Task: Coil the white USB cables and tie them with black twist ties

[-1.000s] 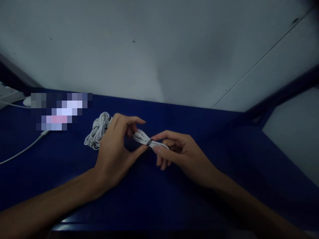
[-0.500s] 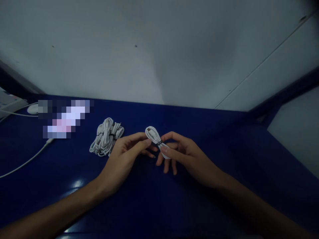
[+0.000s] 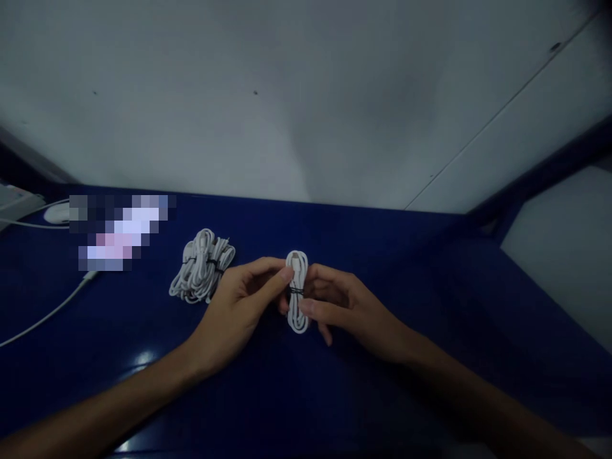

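Cable (image 3: 293,307): likely light, flexible, smooth; best held at black tie (image 3: 296,291). Pinched above tie by half-curled left hand (image 3: 239,303), below by half-curled right hand (image 3: 356,303).

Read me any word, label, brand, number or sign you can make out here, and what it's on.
No readable text anywhere.
Held white cable bundle: no legible marking.
Pile of white cable bundles: none legible.
Pixelated patch at left: too blurred to read.
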Demonstrator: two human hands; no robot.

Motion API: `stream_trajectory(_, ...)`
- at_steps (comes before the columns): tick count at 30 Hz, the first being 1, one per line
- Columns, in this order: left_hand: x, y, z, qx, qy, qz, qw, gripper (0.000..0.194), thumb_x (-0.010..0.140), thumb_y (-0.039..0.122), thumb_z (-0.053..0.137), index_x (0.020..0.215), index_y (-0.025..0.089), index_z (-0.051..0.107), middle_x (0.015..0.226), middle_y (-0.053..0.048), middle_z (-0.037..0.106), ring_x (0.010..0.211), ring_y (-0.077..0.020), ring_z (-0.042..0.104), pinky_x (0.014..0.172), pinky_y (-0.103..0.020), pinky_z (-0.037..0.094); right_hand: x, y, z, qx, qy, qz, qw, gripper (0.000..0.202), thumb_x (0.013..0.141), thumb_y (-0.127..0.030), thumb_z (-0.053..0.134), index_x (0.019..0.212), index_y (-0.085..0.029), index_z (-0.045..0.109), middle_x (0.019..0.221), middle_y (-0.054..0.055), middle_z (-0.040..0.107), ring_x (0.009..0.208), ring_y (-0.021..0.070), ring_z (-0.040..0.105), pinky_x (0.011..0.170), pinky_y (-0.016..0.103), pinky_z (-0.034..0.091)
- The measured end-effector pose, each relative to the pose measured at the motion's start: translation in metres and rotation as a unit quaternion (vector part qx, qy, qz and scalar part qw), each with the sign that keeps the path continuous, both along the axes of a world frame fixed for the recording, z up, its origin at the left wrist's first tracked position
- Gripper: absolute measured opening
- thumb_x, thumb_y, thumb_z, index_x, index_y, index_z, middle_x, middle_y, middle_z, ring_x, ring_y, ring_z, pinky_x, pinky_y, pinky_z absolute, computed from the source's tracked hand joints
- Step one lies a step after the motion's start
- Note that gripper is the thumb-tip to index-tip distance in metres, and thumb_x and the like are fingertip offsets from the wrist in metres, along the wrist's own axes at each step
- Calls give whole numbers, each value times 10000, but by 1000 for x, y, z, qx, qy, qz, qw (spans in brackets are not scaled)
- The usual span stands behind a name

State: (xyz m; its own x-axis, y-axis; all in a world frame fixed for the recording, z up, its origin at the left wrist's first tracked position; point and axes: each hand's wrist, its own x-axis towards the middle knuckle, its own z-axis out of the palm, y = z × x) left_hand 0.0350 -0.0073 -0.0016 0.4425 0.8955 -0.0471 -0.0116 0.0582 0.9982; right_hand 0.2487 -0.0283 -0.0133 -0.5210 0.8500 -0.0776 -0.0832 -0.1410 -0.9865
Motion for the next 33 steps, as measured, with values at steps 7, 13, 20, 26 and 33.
stream_trajectory(7, -1, 4, -5, 1, 9, 19, 1000, 193, 1010, 291, 719, 1131, 194, 835, 779, -13, 724, 761, -193, 665, 768, -315, 524, 0, 5, -4, -2, 3, 6, 1000, 246, 1066, -398, 692, 1177, -193, 772, 1070, 73, 770, 762, 134, 693, 543, 207, 541)
stream_trajectory(13, 0, 5, -3, -22, -4, 4, 1000, 173, 1003, 299, 727, 1086, 201, 843, 788, -13, 718, 754, -191, 654, 767, -319, 511, 2, 5, -1, -21, 25, 20, 999, 260, 1085, -386, 668, 1204, -182, 776, 963, 48, 752, 695, 112, 682, 520, 177, 547)
stream_trajectory(20, 0, 5, -1, -50, -24, -10, 998, 263, 1035, 329, 669, 854, 176, 784, 731, -12, 666, 720, -174, 618, 743, -306, 484, -1, 5, -5, -35, 43, 15, 998, 268, 1061, -394, 705, 1210, -178, 760, 1088, 84, 771, 681, 111, 704, 483, 169, 551)
stream_trajectory(26, -3, 6, 2, -54, -29, -22, 998, 206, 1027, 308, 693, 1079, 186, 852, 712, 8, 638, 683, -157, 574, 721, -297, 463, -2, 9, -4, -29, 47, 35, 998, 292, 1068, -394, 687, 1260, -183, 754, 1086, 98, 791, 663, 111, 704, 493, 173, 551)
stream_trajectory(33, -4, 11, -6, -63, -38, -25, 997, 219, 1014, 311, 726, 1156, 209, 858, 712, 18, 619, 639, -133, 538, 653, -274, 434, 1, 9, -13, -58, 80, 31, 995, 308, 1091, -439, 641, 1209, -177, 752, 1098, 117, 794, 666, 118, 721, 486, 172, 549)
